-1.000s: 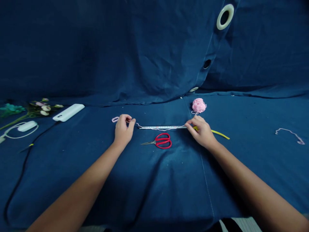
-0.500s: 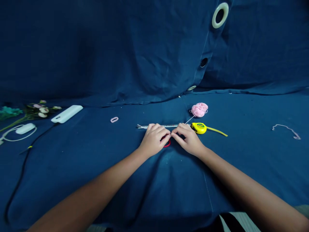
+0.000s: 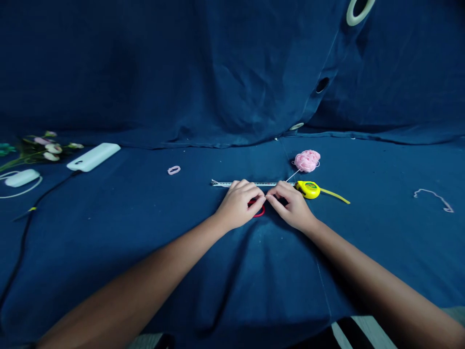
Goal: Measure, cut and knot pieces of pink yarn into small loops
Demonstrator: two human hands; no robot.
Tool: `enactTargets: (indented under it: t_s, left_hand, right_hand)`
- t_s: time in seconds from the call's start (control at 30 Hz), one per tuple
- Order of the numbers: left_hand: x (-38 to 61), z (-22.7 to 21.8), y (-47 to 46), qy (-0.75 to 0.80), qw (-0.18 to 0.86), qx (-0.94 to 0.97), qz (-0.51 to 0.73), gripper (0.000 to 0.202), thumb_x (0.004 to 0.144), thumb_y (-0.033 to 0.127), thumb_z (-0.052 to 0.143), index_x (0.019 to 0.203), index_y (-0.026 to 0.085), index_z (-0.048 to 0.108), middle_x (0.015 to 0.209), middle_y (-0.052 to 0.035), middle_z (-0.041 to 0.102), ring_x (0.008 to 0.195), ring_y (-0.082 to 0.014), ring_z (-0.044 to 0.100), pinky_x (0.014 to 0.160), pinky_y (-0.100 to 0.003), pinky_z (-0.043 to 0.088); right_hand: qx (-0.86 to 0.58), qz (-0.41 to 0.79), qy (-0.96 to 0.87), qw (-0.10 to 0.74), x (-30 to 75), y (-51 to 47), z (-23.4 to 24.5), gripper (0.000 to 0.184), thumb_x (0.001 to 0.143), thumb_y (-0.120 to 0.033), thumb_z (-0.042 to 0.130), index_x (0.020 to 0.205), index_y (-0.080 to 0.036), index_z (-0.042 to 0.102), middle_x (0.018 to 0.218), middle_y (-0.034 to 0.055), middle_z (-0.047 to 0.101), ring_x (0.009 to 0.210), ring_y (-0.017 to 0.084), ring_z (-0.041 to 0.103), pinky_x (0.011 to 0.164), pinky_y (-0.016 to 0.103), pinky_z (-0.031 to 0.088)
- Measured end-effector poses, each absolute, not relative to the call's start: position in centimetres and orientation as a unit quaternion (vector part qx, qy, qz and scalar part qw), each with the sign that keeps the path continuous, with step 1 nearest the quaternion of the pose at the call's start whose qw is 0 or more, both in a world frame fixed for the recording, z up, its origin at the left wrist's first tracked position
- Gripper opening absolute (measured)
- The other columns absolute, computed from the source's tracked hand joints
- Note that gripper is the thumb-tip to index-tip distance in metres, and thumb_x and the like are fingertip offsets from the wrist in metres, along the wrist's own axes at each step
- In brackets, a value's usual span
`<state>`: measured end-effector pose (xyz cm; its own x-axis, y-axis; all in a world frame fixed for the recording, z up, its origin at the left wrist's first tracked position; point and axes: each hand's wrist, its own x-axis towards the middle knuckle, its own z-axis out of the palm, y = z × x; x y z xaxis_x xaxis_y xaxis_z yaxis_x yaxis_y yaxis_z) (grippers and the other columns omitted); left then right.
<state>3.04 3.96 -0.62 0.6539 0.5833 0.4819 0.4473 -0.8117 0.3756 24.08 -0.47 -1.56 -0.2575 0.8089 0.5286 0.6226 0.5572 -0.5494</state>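
My left hand [image 3: 239, 204] and my right hand [image 3: 290, 206] meet fingertip to fingertip on the blue cloth [image 3: 232, 271], both with fingers pinched closed. A thin pink yarn strand [image 3: 291, 176] runs from the pink yarn ball [image 3: 307, 160] down to my right fingers. What my left fingers pinch is too small to see clearly; it looks like the same strand. The red scissors [image 3: 259, 210] lie mostly hidden under both hands. Just behind my hands lies the pulled-out tape strip [image 3: 222, 183] of the yellow tape measure [image 3: 308, 189].
A small pink loop [image 3: 174, 170] lies left of the tape. At far left are a white power bank [image 3: 93, 156], a white device with a cord [image 3: 21, 178], artificial flowers [image 3: 40, 147] and a black cable [image 3: 22, 237]. A loose yarn piece [image 3: 434, 198] lies at right.
My hands were apart, stretching the yarn along the tape; they came together over the scissors. The yellow tape measure body is now uncovered. The view shifted slightly.
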Motion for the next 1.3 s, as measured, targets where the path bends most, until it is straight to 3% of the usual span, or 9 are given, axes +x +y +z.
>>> enactTargets:
  t_s: [0.27,0.43,0.63,0.9,0.97,1.17,1.3]
  left_hand:
    - [2.8,-0.7,3.9,0.296,0.108,0.900,0.300,0.030,0.106,0.029,0.048,0.082,0.020,0.066,0.087,-0.0024,0.070,0.093,-0.0214,0.056,0.087,-0.038,0.037]
    - [2.7,-0.8,4.1,0.333,0.146,0.869,0.335,0.027,0.105,0.028,0.051,0.086,0.022,0.069,0.090,-0.0010,0.071,0.095,-0.0210,0.057,0.088,-0.037,0.038]
    - [2.5,-1.0,4.5,0.362,0.191,0.837,0.364,0.028,0.104,0.030,0.052,0.083,0.023,0.069,0.089,-0.0007,0.071,0.092,-0.0210,0.058,0.089,-0.037,0.041]
    - [2.5,-0.9,4.4,0.383,0.169,0.824,0.382,0.028,0.105,0.031,0.050,0.086,0.023,0.069,0.093,-0.0023,0.072,0.094,-0.0220,0.059,0.089,-0.038,0.042]
    - [2.6,-0.8,4.1,0.372,0.144,0.841,0.366,0.028,0.106,0.031,0.049,0.087,0.023,0.069,0.092,-0.0028,0.071,0.096,-0.0223,0.059,0.089,-0.038,0.041]
    - [2.5,-0.4,3.6,0.349,0.118,0.861,0.350,0.026,0.104,0.027,0.051,0.085,0.022,0.069,0.088,-0.0021,0.070,0.093,-0.0213,0.058,0.089,-0.039,0.039]
    - [2.3,-0.4,3.8,0.366,0.149,0.843,0.364,0.026,0.103,0.026,0.053,0.083,0.023,0.068,0.091,-0.0010,0.072,0.094,-0.0213,0.059,0.088,-0.038,0.040]
  right_hand:
    - [-0.477,0.068,-0.783,0.393,24.1,-0.5,-1.9,0.016,0.103,-0.031,0.056,0.094,-0.022,0.067,0.077,0.0022,0.055,0.076,0.021,0.054,0.075,0.037,0.043]
    - [-0.461,-0.015,-0.784,0.414,23.4,-1.3,-1.6,0.017,0.099,-0.028,0.061,0.114,-0.021,0.064,0.098,0.0077,0.064,0.088,0.023,0.059,0.080,0.039,0.045]
    - [-0.451,0.018,-0.859,0.242,21.8,-1.8,-1.2,0.015,0.101,-0.032,0.059,0.106,-0.024,0.070,0.091,0.0052,0.067,0.085,0.023,0.056,0.079,0.039,0.038]
    - [-0.498,0.078,-0.840,0.201,22.2,-1.7,-1.1,0.033,0.100,-0.034,0.058,0.131,-0.023,0.061,0.095,0.0069,0.066,0.089,0.024,0.058,0.079,0.037,0.038]
    - [-0.503,0.068,-0.842,0.184,22.3,-1.6,-1.0,0.031,0.099,-0.032,0.057,0.129,-0.023,0.063,0.097,0.0076,0.065,0.091,0.025,0.057,0.080,0.038,0.037]
    - [-0.528,0.072,-0.832,0.153,24.8,-1.4,0.0,0.016,0.082,-0.028,0.071,0.094,-0.020,0.064,0.090,0.0047,0.065,0.086,0.024,0.058,0.082,0.038,0.039]
    - [-0.506,0.091,-0.840,0.171,26.5,-1.4,0.4,0.031,0.085,-0.040,0.076,0.111,-0.024,0.072,0.104,0.0070,0.068,0.095,0.025,0.062,0.087,0.039,0.043]
